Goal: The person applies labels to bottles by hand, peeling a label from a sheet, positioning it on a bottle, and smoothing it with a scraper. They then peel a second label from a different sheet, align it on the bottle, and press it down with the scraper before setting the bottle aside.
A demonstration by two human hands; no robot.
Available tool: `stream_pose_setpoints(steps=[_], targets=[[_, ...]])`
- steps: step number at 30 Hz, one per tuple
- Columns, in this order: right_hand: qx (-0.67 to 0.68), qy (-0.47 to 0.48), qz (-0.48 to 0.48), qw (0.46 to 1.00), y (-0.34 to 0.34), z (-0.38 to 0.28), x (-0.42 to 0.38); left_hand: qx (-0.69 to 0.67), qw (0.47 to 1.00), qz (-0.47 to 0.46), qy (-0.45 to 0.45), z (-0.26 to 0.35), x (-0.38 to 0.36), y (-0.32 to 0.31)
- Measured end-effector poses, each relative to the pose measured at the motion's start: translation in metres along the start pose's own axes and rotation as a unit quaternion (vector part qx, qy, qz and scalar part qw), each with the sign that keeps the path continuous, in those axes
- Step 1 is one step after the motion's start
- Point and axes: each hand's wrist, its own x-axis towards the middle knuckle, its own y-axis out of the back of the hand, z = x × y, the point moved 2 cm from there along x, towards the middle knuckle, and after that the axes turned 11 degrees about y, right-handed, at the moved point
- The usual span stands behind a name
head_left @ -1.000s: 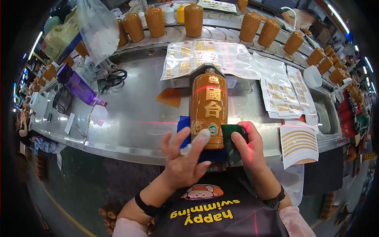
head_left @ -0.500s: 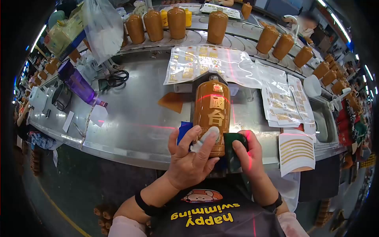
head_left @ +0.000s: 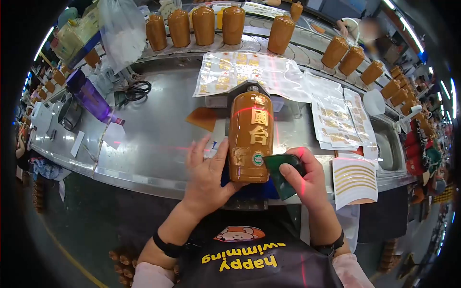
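A glossy brown bottle [head_left: 249, 132] with gold characters and a small green-and-white round sticker [head_left: 258, 159] lies in a dark holder [head_left: 234, 92] at the bench's front edge. My left hand [head_left: 207, 170] is at the bottle's lower left side, its fingers apart and slightly blurred, the thumb near the bottle's base. My right hand [head_left: 307, 176] grips a dark green scraper [head_left: 281, 174] between thumb and fingers. The scraper's edge is close to the bottle's right side, near the sticker. Red laser lines cross the bottle and my right hand.
Sticker sheets [head_left: 230, 72] lie behind the bottle, more [head_left: 338, 120] to the right beside a card of gold strips [head_left: 355, 177]. A purple bottle [head_left: 93, 100] and black cable [head_left: 138, 90] lie left. Brown bottles [head_left: 203, 26] line the conveyor; a person [head_left: 357, 31] is behind.
My left hand has moved left off the bottle's front, uncovering the round sticker. The scraper has tilted toward the bottle. Bottles on the conveyor have shifted right, and the whole view has shifted slightly.
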Motion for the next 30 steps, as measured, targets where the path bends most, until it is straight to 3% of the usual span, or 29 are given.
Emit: stream_pose_setpoints(steps=[2,3,4,6,7,8,10,13,17,20,21,24,26,28,30], targets=[[-0.039,0.009,-0.067,0.997,0.001,-0.019,0.011,0.071,0.996,0.020,-0.056,0.009,0.003,0.010],[-0.036,0.000,-0.084,0.996,-0.002,-0.025,0.018,0.045,0.998,0.028,-0.044,0.010,0.002,0.008],[-0.142,0.105,-0.055,0.983,-0.001,-0.025,0.027,0.021,0.999,0.038,-0.032,0.009,0.002,0.004],[-0.341,0.307,0.002,0.889,-0.002,-0.021,0.038,-0.036,0.998,0.041,-0.003,0.004,0.000,-0.008],[-0.383,0.364,-0.019,0.849,-0.009,-0.026,0.035,-0.067,0.997,0.037,0.014,-0.001,-0.002,-0.016],[-0.342,0.391,-0.093,0.849,-0.018,-0.029,0.031,-0.098,0.994,0.033,0.031,-0.004,-0.003,-0.021],[-0.232,0.348,-0.246,0.875,-0.024,-0.050,0.027,-0.071,0.996,0.044,0.019,-0.006,-0.002,-0.020],[-0.328,0.354,-0.087,0.871,-0.017,-0.041,0.034,-0.039,0.998,0.046,0.007,0.002,0.002,-0.008],[-0.159,0.322,-0.273,0.893,-0.031,-0.057,0.032,-0.012,0.999,0.051,-0.008,0.002,0.004,-0.001],[-0.372,0.356,-0.111,0.850,-0.026,-0.051,0.040,-0.011,0.998,0.053,-0.020,0.008,0.006,0.002],[-0.381,0.359,-0.163,0.836,-0.028,-0.053,0.041,-0.007,0.998,0.059,-0.031,0.006,0.007,0.001],[-0.161,0.324,-0.325,0.874,-0.036,-0.061,0.035,-0.044,0.997,0.058,-0.023,-0.004,0.005,-0.010],[-0.290,0.334,-0.163,0.882,-0.034,-0.061,0.041,-0.143,0.988,0.038,0.034,-0.003,0.003,-0.018],[-0.393,0.360,-0.170,0.829,-0.036,-0.059,0.045,-0.121,0.992,0.008,0.028,-0.007,0.003,-0.020],[-0.258,0.341,-0.297,0.854,-0.040,-0.064,0.043,-0.086,0.996,0.021,0.015,-0.011,0.003,-0.024]])
